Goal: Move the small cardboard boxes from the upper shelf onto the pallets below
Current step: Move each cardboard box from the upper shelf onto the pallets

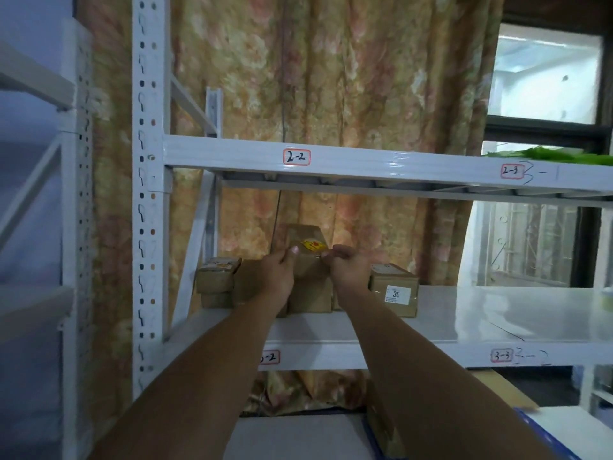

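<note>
Head view: both arms reach up and forward to the shelf (464, 313), where a row of small cardboard boxes (394, 288) stands against the curtain. One box with a yellow sticker (306, 247) sits raised above the row, tilted, its long axis running away from the person. The left hand (277, 272) and right hand (348, 267) are clamped on its two sides — equally near. The pallets lie below, largely out of frame; the box must come back and down.

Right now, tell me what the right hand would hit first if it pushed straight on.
The right hand already grips the raised box; beyond that, likely the floral curtain, though depth is unclear.
</note>
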Demonstrator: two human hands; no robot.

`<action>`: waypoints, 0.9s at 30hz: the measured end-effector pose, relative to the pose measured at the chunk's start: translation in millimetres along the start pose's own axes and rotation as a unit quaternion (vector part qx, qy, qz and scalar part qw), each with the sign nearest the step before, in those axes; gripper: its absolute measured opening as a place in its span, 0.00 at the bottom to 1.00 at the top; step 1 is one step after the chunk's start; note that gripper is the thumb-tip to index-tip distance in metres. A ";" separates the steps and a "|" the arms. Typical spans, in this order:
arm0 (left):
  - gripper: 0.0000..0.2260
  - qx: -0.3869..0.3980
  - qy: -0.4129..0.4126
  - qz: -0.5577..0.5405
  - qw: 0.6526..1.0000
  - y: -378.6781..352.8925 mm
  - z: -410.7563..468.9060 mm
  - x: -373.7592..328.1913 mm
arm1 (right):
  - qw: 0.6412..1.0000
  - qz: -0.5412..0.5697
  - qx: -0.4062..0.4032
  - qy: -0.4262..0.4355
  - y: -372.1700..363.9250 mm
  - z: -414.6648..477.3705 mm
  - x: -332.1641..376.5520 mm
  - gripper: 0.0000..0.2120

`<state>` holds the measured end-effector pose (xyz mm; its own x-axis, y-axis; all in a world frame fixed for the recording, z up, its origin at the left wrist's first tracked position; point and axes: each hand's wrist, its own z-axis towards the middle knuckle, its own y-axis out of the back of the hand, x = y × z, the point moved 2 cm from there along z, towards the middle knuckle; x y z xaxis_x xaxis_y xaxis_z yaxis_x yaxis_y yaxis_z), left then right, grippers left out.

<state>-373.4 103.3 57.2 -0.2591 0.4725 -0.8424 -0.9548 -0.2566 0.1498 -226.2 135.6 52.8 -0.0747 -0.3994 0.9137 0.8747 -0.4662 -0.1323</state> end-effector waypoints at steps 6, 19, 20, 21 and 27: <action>0.13 -0.017 0.028 -0.051 0.998 4.4 -28.4 -10.2 | 0.996 0.052 -0.012 -0.066 16.7 -24.4 -10.4 0.09; 0.12 -0.018 0.043 -0.091 0.995 6.3 -105.8 -22.5 | 0.997 -0.061 -0.018 0.049 95.7 -116.0 53.5 0.06; 0.13 -0.013 0.044 -0.099 0.994 3.4 -116.0 -26.3 | 0.996 -0.077 -0.023 0.047 105.6 -123.3 56.6 0.06; 0.13 -0.011 0.040 -0.098 0.994 0.9 -127.3 -32.1 | 0.994 -0.090 -0.030 0.047 116.3 -130.3 60.2 0.07; 0.07 0.040 0.014 -0.049 0.998 -37.3 -189.5 -53.9 | 0.986 -0.149 -0.072 0.017 193.8 -155.7 56.7 0.11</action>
<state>-296.2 -72.4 -1.0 -0.1602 0.4679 -0.8691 -0.9843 -0.1418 0.1051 -135.4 -100.3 19.1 -0.3373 -0.2526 0.9069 0.7347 -0.6729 0.0858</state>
